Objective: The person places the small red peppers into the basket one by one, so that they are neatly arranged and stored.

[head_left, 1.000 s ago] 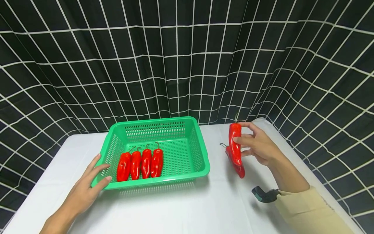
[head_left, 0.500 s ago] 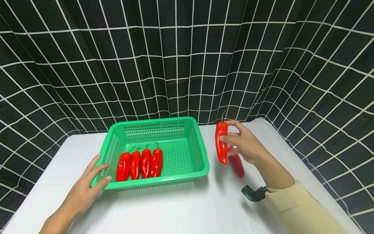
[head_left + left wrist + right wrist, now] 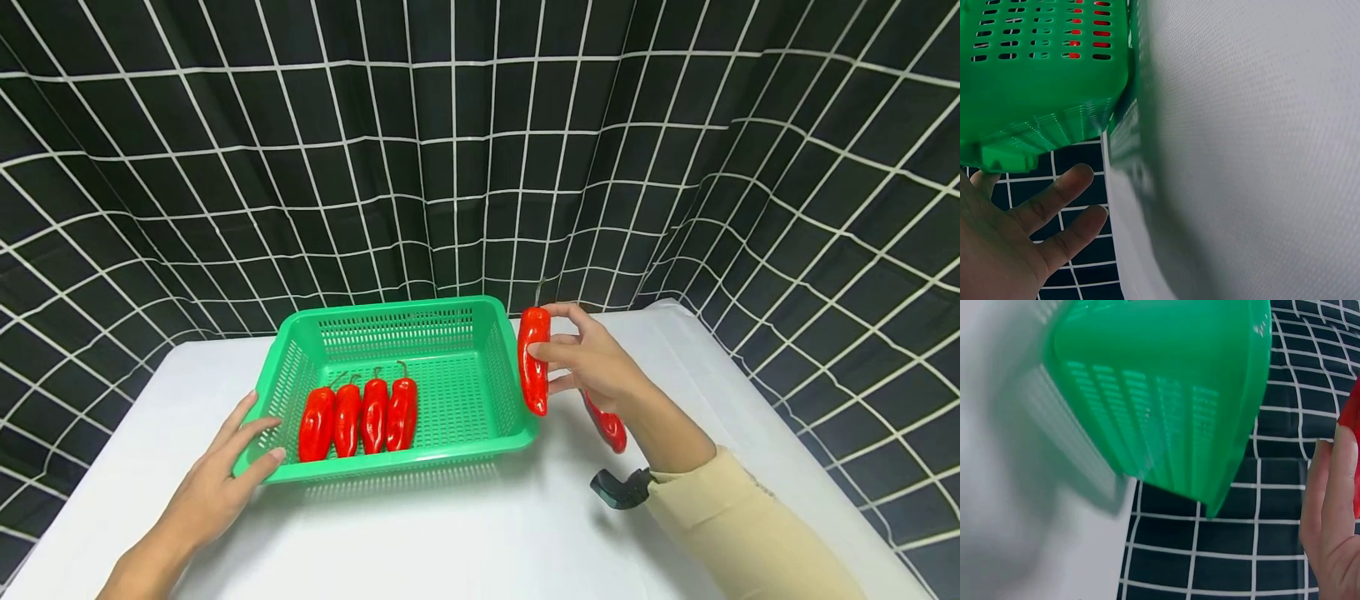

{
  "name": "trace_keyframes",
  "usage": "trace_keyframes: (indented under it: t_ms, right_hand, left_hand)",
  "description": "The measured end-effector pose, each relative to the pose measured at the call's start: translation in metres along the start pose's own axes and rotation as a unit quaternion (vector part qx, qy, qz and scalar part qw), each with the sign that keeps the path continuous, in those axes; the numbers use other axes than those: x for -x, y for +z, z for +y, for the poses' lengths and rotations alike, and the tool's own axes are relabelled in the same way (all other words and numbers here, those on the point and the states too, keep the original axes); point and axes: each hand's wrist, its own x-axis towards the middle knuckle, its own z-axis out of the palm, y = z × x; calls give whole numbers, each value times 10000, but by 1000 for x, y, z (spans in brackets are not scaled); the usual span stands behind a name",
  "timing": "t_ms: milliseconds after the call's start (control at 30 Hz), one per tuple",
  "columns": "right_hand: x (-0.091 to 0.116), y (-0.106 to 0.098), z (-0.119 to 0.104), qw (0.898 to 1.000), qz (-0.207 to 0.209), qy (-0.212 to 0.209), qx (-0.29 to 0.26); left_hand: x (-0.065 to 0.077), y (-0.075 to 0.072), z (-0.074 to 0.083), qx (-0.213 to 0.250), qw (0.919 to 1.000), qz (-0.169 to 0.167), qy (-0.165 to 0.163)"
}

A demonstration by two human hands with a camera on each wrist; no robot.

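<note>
In the head view my right hand (image 3: 600,354) pinches a glossy red pepper (image 3: 534,358) between thumb and fingers. The pepper hangs almost upright, stem up, and overlaps the right rim of the green basket (image 3: 420,458). My left hand (image 3: 210,492) rests at the basket's left front corner with its fingers spread; the left wrist view shows those fingers (image 3: 1072,231) nearly straight. Inside the basket, several red peppers (image 3: 363,417) lie side by side on the left, stems pointing to the back. Only a red edge of the held pepper (image 3: 1352,419) enters the right wrist view.
Another red pepper (image 3: 606,425) lies on the white tablecloth (image 3: 435,533), partly hidden behind my right hand. A black device (image 3: 621,488) sticks out at my right wrist, by a beige sleeve (image 3: 720,500). Dark curtain with white grid lines (image 3: 480,167) encloses the table.
My right hand has carried the pepper leftward, from above the other loose pepper to the basket's right rim. More of that loose pepper was covered earlier. The left hand has stayed in place.
</note>
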Motion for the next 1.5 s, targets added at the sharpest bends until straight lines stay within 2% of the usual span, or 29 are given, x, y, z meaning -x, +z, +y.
trace_keyframes:
  t_ms: [333,1033,1300,1500]
  right_hand:
    - [-9,19,1,9996,-161,76,-211]
    - [-26,58,12,9980,-534,156,-296]
    - [-38,77,17,9982,-521,253,-143]
    - [-42,89,23,9970,-703,329,-53]
  left_hand:
    - [0,0,2,-9,10000,-8,-17]
    - [0,0,0,-23,10000,64,59]
    - [0,1,-1,24,9999,74,71]
    - [0,2,0,1,10000,74,41]
